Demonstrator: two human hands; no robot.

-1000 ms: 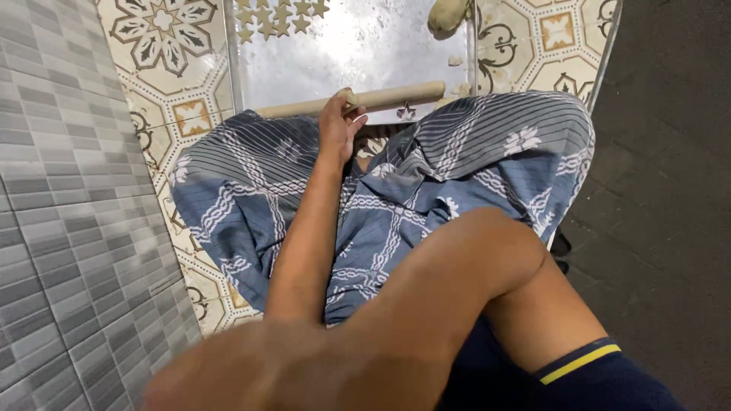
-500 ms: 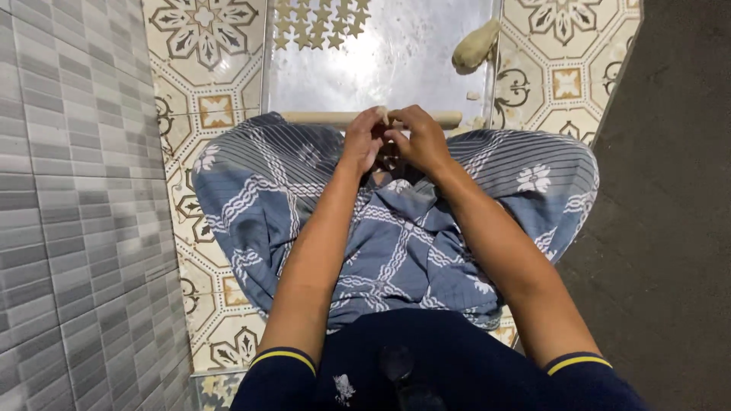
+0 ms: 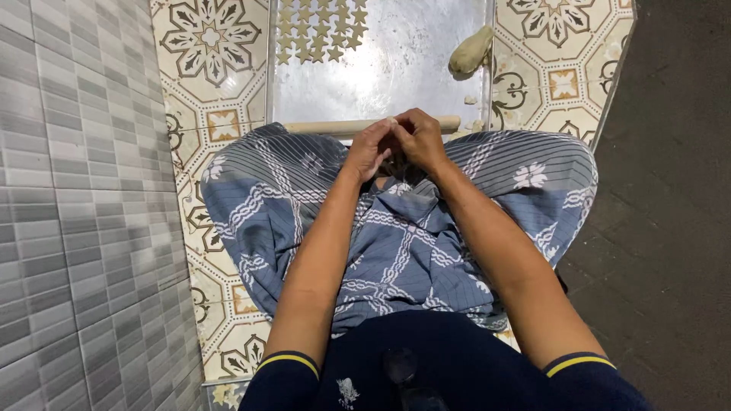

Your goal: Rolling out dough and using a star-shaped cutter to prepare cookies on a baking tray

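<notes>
My left hand [image 3: 368, 149] and my right hand [image 3: 419, 138] are pressed together over my lap, fingers curled around something small that I cannot make out. They hover just in front of a wooden rolling pin [image 3: 327, 126] lying across the near edge of a metal tray [image 3: 396, 68]. Several star-shaped dough cutouts [image 3: 316, 30] lie in rows at the tray's far left. A lump of dough [image 3: 470, 52] rests at the tray's right edge.
I sit cross-legged in a blue patterned sarong [image 3: 396, 236] on a patterned tile floor [image 3: 205, 99]. A grey tiled wall [image 3: 76, 205] runs along the left. Dark flooring [image 3: 670, 190] lies to the right.
My right arm swung from close in front of the camera down to join my left hand at the rolling pin. Since then both hands have stayed together.
</notes>
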